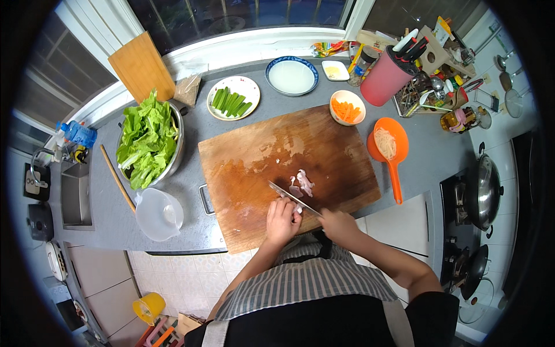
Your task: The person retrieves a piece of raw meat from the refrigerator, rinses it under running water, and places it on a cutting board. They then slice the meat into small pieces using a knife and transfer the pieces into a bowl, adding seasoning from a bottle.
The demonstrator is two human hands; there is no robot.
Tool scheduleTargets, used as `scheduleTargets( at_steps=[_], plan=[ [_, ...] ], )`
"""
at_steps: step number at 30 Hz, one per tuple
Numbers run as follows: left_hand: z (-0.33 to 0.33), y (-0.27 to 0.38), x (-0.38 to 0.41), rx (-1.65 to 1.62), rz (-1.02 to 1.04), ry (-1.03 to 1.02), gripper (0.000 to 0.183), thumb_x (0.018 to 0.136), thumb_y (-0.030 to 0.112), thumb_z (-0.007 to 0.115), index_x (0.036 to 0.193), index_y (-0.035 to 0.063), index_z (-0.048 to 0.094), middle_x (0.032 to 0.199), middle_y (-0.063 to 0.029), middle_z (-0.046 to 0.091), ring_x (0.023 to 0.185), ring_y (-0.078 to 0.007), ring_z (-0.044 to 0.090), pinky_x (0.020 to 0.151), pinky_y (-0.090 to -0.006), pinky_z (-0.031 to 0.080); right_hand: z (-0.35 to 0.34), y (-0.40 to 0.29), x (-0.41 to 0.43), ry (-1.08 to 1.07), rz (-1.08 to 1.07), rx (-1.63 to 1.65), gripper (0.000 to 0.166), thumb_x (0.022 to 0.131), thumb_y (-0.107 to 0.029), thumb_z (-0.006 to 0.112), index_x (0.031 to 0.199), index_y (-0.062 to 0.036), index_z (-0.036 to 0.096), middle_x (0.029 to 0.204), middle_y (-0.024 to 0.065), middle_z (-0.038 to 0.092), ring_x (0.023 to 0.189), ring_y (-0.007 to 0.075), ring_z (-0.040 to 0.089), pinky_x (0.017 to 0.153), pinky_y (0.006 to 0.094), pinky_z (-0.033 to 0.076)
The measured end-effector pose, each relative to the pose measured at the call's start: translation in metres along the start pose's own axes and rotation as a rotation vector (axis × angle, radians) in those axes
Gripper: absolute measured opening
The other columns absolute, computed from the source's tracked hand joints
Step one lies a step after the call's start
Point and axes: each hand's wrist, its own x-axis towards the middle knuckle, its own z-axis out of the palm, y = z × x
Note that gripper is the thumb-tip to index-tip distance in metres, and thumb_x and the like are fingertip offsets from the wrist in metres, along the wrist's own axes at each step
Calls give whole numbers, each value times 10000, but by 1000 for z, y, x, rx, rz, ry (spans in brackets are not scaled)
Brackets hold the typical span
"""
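A wet wooden cutting board (243, 182) lies before me at the counter's edge. My right hand (339, 225) grips the handle of a kitchen knife (295, 198), whose blade slants up and left over the board. With curled fingers my left hand (281, 219) presses a piece of pale raw meat (298, 209) against the board, close beside the blade. Cut slices of pinkish meat (305, 182) lie just beyond the knife. Most of the held piece is hidden by my fingers and the blade.
Around the board stand a steel bowl of leafy greens (149, 141), a plate of green vegetable pieces (233, 103), a blue-rimmed dish (292, 76), a bowl of carrot strips (347, 108) and an orange strainer (393, 167). A plastic bowl (159, 214) is left; a lidded wok (485, 192) sits right.
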Motion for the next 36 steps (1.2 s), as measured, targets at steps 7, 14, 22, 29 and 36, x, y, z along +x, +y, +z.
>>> scheduleTargets(
  at_steps=[7, 14, 22, 29, 36],
  plan=[
    [-3, 0, 0, 16, 56, 10, 236, 656, 40, 664, 885, 21, 607, 970, -134, 574, 911, -330, 538, 805, -415, 463, -1, -15, 76, 247, -37, 203, 288, 897, -314, 570, 864, -30, 600, 716, 229, 635, 723, 433, 643, 636, 520, 512],
    [-6, 0, -2, 23, 14, -23, 236, 666, 48, 663, 898, 57, 618, 1002, -129, 545, 913, -329, 526, 783, -406, 453, -44, 1, 29, 218, -43, 202, 268, 910, -268, 556, 825, -14, 559, 689, 250, 588, 695, 455, 588, 597, 520, 449],
    [-3, -2, -7, 26, 1, -41, 234, 661, 45, 661, 890, 46, 611, 992, -135, 545, 904, -333, 521, 781, -411, 452, 2, 16, -14, 39, 41, 108, 266, 928, -307, 520, 882, -48, 562, 729, 233, 640, 710, 444, 634, 647, 549, 488],
    [-2, 1, -3, 47, 26, -65, 238, 656, 51, 657, 889, 37, 609, 991, -124, 555, 900, -330, 529, 770, -408, 465, 15, -32, 50, 174, 17, 88, 238, 911, -272, 549, 883, -38, 583, 724, 233, 647, 704, 440, 645, 643, 530, 514],
    [-7, 4, -3, 54, 53, -26, 211, 675, 64, 648, 882, 41, 616, 974, -111, 550, 903, -317, 532, 769, -415, 464, -13, 6, 28, 252, 32, 176, 263, 914, -295, 557, 880, -35, 579, 719, 248, 625, 723, 461, 616, 639, 551, 478]
  ],
)
